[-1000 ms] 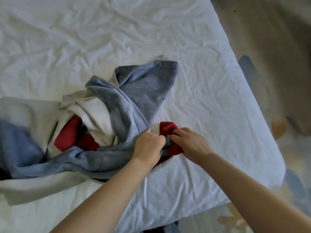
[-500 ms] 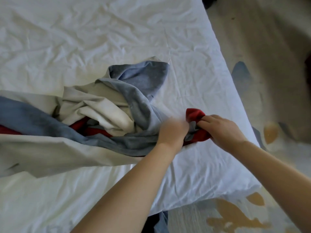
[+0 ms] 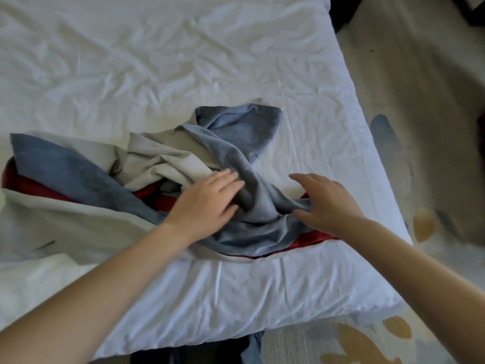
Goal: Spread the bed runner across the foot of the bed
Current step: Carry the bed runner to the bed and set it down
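Observation:
The bed runner [image 3: 78, 177], a blue, grey and red cloth, lies bunched and twisted across the foot of the white bed [image 3: 236, 290]. It reaches from the left edge of view to near the bed's right corner. My left hand [image 3: 207, 203] rests flat on its blue folds with fingers stretched out. To the right, my right hand [image 3: 325, 200] has spread fingers, with its thumb and palm touching the blue and red end of the cloth. Neither hand grips the runner.
The white sheet is wrinkled beyond the runner. The bed's right edge [image 3: 367, 132] drops to a beige patterned carpet [image 3: 420, 101]. A dark object [image 3: 338, 9] stands at the top beside the bed. Dark cloth [image 3: 252, 348] hangs below the foot edge.
Both hands have let go of the red end they were gripping and opened. The runner now lies farther toward the right corner, with its end laid down on the sheet.

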`<state>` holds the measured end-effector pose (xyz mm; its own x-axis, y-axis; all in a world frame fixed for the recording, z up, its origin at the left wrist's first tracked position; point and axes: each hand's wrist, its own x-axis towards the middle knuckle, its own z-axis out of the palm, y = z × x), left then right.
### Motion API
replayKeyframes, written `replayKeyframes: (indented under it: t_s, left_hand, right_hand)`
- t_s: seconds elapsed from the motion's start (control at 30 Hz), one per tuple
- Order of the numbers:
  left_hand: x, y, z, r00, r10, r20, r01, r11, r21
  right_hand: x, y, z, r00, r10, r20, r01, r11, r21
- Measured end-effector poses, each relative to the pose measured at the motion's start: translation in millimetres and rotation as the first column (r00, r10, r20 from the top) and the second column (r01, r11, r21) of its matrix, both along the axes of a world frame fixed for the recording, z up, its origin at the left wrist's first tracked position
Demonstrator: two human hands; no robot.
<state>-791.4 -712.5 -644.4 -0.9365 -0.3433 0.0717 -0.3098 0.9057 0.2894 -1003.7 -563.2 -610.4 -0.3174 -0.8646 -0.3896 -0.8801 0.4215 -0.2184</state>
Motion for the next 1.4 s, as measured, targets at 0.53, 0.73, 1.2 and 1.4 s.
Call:
replayKeyframes:
  t_s: [0.53,0.73,1.2,1.4]
  left_hand:
    - [296.0,-186.5,-15.8,0.915,0.021,0.404,-0.022,1.0,-0.002]
    - [318.2,-195.5,-29.6,0.997,-0.058,0.047,0.063,0.993,-0.096]
    - [434.2,-187.1,-27.6,0.987,-0.138,0.082,0.139,0.99,-0.014]
    - [459.3,-143.7,-31.5,0.935,-0.078,0.347,0.043,0.993,0.11]
  right_hand:
    - [345.2,-230.3,-53.3,0.983,0.182,0.01,-0.181,0.982,-0.056]
    - [367.4,-234.1,-69.9,0.98,0.16,-0.117,-0.163,0.986,-0.02]
    - [507.6,-196.4,-64.7,0.967,0.251,0.051,-0.252,0.967,0.028]
    - [512.7,-184.7,-67.5,0.883,0.44,0.165,-0.459,0.882,0.105]
